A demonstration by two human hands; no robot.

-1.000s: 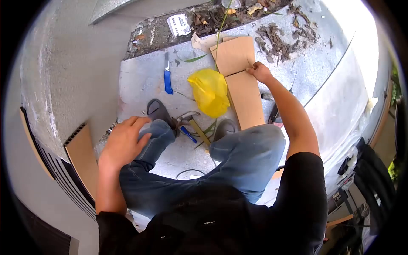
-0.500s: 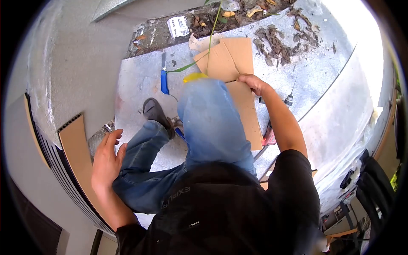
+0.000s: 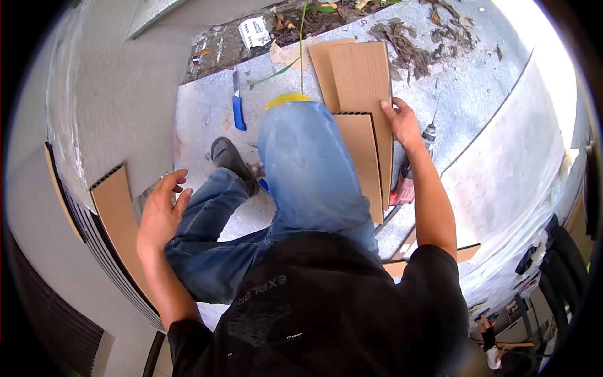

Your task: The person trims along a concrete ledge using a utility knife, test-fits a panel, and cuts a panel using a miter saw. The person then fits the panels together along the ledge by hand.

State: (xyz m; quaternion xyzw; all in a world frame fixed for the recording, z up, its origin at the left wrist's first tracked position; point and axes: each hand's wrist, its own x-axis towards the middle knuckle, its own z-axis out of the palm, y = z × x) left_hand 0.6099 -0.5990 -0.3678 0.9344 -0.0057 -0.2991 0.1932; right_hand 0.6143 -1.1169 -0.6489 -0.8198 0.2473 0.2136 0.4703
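Note:
Near the right edge of a long brown wood-grain panel (image 3: 363, 72), my right hand (image 3: 405, 129) is closed, its thumb lying over the edge. Another brown panel (image 3: 359, 151), with a hollow ribbed end, overlaps the lower part of the first. Part of a third brown panel (image 3: 321, 68) shows behind them at the left. My left hand (image 3: 162, 217) is raised beside my left knee, fingers loosely apart, holding nothing. My bent right knee stands left of the panels and hides part of the ground.
A blue-handled utility knife (image 3: 239, 112) lies on the grey sheet. A yellow round object (image 3: 286, 99) shows behind my knee. Right of the panels lies a red and black drill (image 3: 405, 187). More ribbed panels (image 3: 116, 207) stand at left. Dry leaves (image 3: 408, 47) litter the far side.
The wood-grain panel now lies straight along the right side, over the rear panel. My right hand has moved slightly right with its edge. My left hand has hardly moved.

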